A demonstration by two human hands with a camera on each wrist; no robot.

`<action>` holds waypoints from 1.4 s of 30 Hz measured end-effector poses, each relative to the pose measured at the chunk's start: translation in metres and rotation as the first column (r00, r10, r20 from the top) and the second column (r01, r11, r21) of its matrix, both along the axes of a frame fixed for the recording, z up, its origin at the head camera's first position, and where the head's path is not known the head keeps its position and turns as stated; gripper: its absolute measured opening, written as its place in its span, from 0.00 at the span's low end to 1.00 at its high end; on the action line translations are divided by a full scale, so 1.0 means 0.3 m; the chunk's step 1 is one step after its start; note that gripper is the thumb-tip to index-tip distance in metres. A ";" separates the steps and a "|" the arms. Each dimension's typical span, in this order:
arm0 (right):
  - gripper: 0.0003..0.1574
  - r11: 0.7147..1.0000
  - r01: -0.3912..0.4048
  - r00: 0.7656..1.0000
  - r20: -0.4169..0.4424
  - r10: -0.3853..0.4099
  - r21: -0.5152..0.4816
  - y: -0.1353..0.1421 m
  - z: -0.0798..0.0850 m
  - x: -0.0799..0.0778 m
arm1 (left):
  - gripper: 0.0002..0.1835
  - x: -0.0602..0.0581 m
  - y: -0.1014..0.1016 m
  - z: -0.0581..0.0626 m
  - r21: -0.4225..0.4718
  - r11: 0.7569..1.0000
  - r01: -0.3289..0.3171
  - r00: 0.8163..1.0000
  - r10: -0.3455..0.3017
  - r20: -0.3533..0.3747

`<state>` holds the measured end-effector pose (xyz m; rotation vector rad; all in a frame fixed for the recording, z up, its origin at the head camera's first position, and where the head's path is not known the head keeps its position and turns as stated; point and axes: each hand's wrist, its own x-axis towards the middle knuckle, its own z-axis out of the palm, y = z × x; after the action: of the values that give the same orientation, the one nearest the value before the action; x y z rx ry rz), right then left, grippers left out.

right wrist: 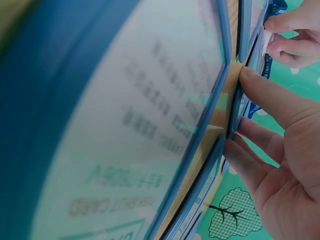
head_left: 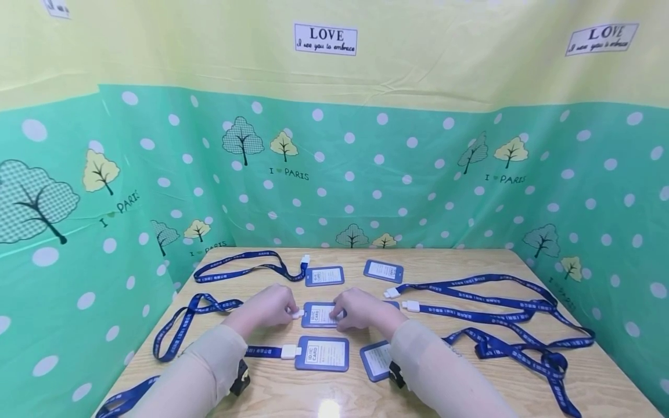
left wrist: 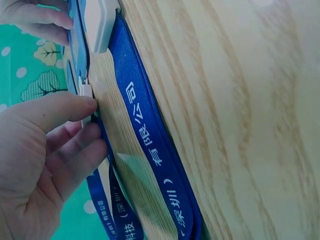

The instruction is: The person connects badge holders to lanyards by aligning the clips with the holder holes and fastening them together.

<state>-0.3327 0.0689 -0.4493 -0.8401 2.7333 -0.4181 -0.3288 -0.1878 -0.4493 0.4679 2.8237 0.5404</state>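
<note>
My left hand (head_left: 270, 306) pinches the white clip (left wrist: 86, 91) of a blue lanyard between thumb and fingers. The clip sits at the left end of a blue-framed badge holder (head_left: 313, 315) in the middle row, and its strap (left wrist: 107, 200) hangs down behind my fingers. At that holder's right part, my right hand (head_left: 360, 309) grips it with thumb (right wrist: 255, 85) and fingers on its edges. Nearer to me lies another badge holder (head_left: 330, 353) with a white clip (head_left: 289, 351) at its left end. Whether the middle clip is fastened to its holder, I cannot tell.
Farther back lie a badge holder (head_left: 326, 276) beside a lanyard (head_left: 251, 254) and a loose holder (head_left: 384, 271). Lanyards (head_left: 486, 316) spread over the right side, and another holder (head_left: 375, 361) lies partly under my right forearm. A patterned curtain (head_left: 334, 174) surrounds the wooden table (head_left: 292, 395).
</note>
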 end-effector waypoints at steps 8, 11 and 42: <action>0.18 1.000 0.008 1.000 0.016 -0.008 0.006 -0.002 0.001 0.000 | 0.07 0.009 0.007 -0.003 -0.071 0.996 0.046 0.997 -0.050 -0.054; 0.18 1.000 0.009 1.000 0.015 -0.009 0.014 -0.002 0.000 0.000 | 0.06 0.011 0.010 -0.005 -0.093 0.993 0.066 0.995 -0.073 -0.075; 0.14 1.000 0.015 1.000 0.021 -0.015 0.009 -0.009 0.003 0.003 | 0.06 0.005 0.006 -0.006 -0.062 0.993 0.097 0.991 -0.103 -0.091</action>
<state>-0.3317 0.0661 -0.4485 -0.8094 2.7212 -0.4156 -0.3271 -0.1860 -0.4512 0.6354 2.8767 0.4268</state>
